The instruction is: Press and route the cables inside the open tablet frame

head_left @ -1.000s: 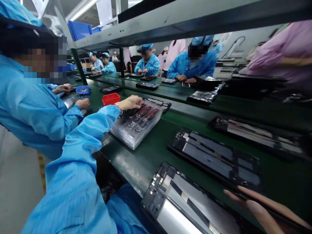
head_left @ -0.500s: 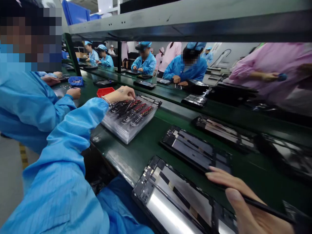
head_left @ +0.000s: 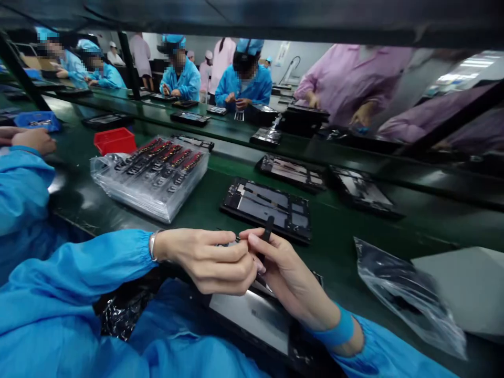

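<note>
My left hand (head_left: 208, 260) and my right hand (head_left: 283, 270) meet over an open tablet frame (head_left: 255, 320) at the near edge of the green conveyor belt (head_left: 205, 205). The left fingers pinch a small dark part (head_left: 232, 242), too small to name. The right hand grips a thin black stylus-like tool (head_left: 268, 229) that points upward. Both hands cover most of the frame under them. Left of them stands a stack of clear plastic trays (head_left: 151, 176) with rows of small red and black components.
More open tablet frames lie on the belt (head_left: 270, 207), (head_left: 293, 172), (head_left: 360, 191). A red bin (head_left: 115, 140) sits behind the trays. A crumpled plastic bag (head_left: 409, 294) and grey box (head_left: 468, 283) lie right. A neighbour's hand (head_left: 33, 140) rests left; other workers sit opposite.
My left hand has left the tray stack and come back to my right hand over the near frame. The view has swung right and down.
</note>
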A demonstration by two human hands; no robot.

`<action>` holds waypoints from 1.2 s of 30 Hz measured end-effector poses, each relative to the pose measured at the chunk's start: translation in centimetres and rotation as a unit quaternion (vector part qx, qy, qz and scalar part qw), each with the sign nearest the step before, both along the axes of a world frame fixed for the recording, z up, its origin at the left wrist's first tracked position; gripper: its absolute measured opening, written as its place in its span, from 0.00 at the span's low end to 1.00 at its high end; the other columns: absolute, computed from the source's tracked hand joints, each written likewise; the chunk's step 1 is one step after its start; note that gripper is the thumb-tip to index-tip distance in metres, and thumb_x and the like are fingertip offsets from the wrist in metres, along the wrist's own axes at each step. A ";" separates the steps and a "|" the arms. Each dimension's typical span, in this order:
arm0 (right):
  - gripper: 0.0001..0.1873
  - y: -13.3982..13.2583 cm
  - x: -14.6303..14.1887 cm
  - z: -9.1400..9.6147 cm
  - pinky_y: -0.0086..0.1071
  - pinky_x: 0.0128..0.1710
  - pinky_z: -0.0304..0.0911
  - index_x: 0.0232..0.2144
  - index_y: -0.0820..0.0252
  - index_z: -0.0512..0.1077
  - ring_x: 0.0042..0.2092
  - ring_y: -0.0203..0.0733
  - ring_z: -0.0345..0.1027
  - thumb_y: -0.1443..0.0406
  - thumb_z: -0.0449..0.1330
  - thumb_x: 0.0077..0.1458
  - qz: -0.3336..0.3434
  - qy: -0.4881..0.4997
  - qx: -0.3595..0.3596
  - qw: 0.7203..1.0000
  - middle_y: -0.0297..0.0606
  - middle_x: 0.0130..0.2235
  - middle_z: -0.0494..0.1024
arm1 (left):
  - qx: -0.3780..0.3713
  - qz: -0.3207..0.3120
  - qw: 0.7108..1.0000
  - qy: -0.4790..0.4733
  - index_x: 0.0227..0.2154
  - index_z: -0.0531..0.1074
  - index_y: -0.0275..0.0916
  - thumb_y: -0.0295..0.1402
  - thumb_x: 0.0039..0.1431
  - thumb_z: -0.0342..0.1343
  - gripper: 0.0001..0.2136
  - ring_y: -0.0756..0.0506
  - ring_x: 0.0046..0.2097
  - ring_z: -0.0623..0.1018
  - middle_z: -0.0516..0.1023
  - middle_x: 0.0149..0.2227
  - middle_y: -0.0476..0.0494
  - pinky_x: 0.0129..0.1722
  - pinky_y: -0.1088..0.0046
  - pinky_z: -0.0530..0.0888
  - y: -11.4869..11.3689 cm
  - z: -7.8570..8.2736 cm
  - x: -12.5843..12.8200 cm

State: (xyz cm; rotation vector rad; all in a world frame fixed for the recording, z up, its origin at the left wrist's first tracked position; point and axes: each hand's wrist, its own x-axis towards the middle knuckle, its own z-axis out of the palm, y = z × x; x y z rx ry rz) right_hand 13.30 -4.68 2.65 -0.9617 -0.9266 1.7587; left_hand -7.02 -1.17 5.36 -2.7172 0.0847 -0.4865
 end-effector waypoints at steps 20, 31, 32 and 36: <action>0.17 -0.7 0.2 -0.4 0.26 0.27 0.56 0.35 0.60 0.80 0.28 0.32 0.60 0.53 0.71 0.49 -0.035 -0.058 0.054 0.996 0.36 0.30 0.75 | 0.181 -0.133 0.965 -0.139 0.40 0.81 0.40 0.34 0.67 0.55 0.10 0.48 0.42 0.81 0.80 0.38 0.48 0.45 0.74 0.78 0.9 -0.7 1.8; 0.12 -0.5 0.3 -0.5 0.29 0.26 0.54 0.31 0.62 0.76 0.26 0.34 0.57 0.60 0.58 0.61 -0.073 -0.288 0.312 0.903 0.31 0.23 0.66 | 0.079 0.203 0.962 -0.168 0.35 0.69 0.35 0.27 0.70 0.47 0.08 0.47 0.30 0.71 0.72 0.28 0.46 0.31 0.70 0.67 -1.2 0.3 1.9; 0.12 -0.6 0.3 -0.4 0.29 0.26 0.54 0.31 0.62 0.75 0.26 0.34 0.58 0.60 0.58 0.61 -0.082 -0.302 0.334 0.889 0.31 0.24 0.67 | 0.083 0.213 0.960 -0.162 0.35 0.69 0.35 0.27 0.70 0.46 0.08 0.47 0.30 0.70 0.72 0.28 0.46 0.31 0.69 0.66 -1.5 0.4 1.9; 0.11 -1.0 0.1 -0.5 0.28 0.27 0.56 0.30 0.61 0.73 0.27 0.34 0.60 0.64 0.56 0.63 -0.106 -0.331 0.413 0.842 0.32 0.27 0.70 | 0.115 0.246 0.952 -0.140 0.33 0.68 0.35 0.26 0.69 0.48 0.07 0.47 0.29 0.70 0.70 0.27 0.47 0.29 0.68 0.64 -2.8 0.3 2.2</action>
